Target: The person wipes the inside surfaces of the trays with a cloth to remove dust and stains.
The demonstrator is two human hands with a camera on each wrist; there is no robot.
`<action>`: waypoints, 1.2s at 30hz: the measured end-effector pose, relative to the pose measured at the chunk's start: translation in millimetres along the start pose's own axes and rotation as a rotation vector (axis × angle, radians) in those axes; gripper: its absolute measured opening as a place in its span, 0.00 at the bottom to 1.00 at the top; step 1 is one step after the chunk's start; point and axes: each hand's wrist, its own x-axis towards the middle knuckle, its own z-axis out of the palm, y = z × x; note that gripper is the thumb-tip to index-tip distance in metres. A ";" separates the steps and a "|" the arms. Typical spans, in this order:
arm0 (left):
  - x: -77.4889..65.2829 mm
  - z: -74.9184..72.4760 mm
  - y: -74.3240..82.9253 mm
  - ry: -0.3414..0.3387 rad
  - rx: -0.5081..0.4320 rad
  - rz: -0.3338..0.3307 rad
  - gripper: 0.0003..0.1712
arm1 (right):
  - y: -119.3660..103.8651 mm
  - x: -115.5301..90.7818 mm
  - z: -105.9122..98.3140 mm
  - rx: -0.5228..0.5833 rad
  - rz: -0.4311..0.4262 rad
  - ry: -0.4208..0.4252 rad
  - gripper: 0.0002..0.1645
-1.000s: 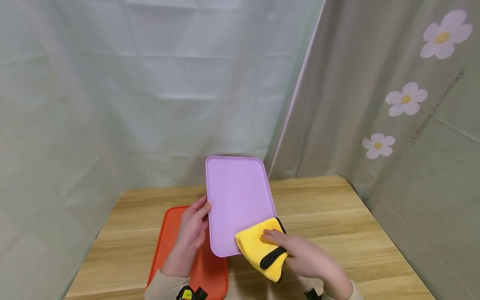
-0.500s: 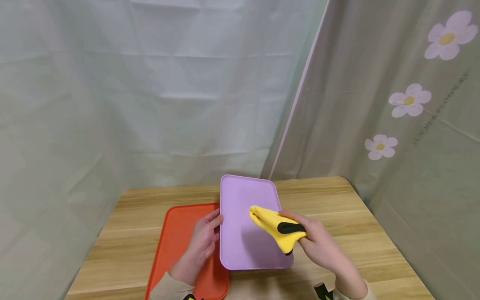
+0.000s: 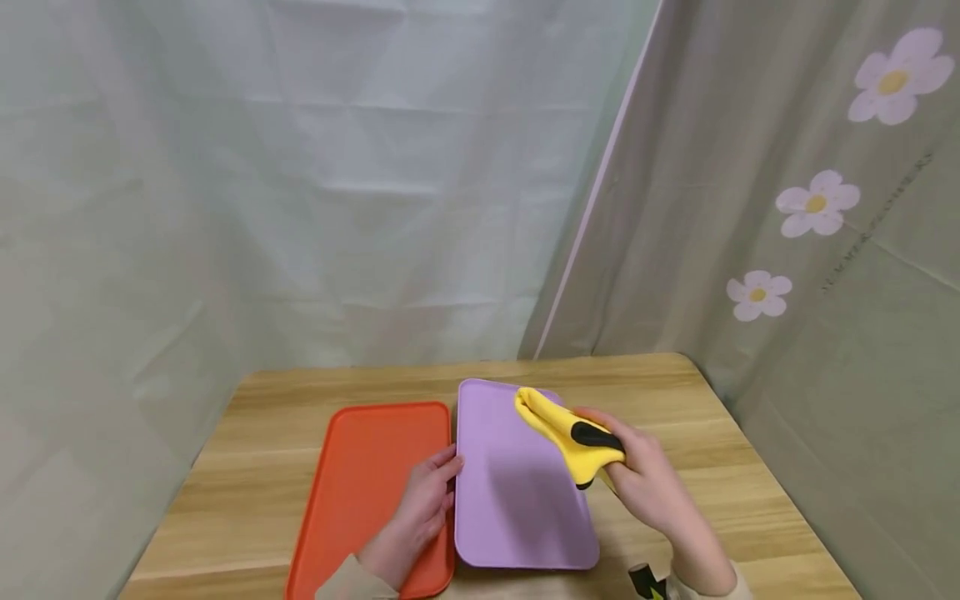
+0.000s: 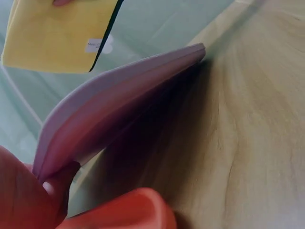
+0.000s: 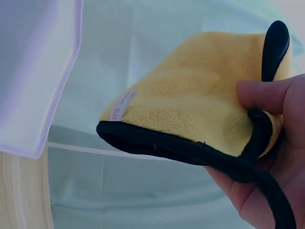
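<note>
My left hand pinches the left edge of a purple tray, thumb on the rim and fingers beneath. In the left wrist view the purple tray is tilted, its gripped side lifted off the table and its far end low. My right hand holds a folded yellow cloth with black trim above the tray, apart from it. Seen from the right wrist, the thumb presses the yellow cloth against the fingers; a white label shows near its edge. The cloth casts a shadow on the tray.
An orange-red tray lies flat on the wooden table, left of the purple one and partly under my left forearm. Pale curtains hang behind the table; one with printed flowers is at the right.
The purple tray has come down toward the table and shifted right with my left hand. My right hand has lifted the cloth off the tray's lower right corner, moving up and right.
</note>
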 end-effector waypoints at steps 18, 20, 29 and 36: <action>-18.3 16.4 16.6 -0.146 0.030 -0.114 0.51 | 7.0 3.2 3.4 0.007 0.006 -0.014 0.47; -19.7 18.0 19.2 -0.136 0.028 -0.117 0.51 | 6.9 4.3 3.6 0.004 0.004 -0.013 0.47; -23.5 21.4 26.5 -0.103 0.050 -0.116 0.54 | 10.4 8.8 2.5 0.036 0.014 -0.030 0.45; -27.8 23.3 22.0 -0.127 0.045 -0.137 0.53 | 27.3 14.4 -8.3 0.048 0.085 -0.083 0.40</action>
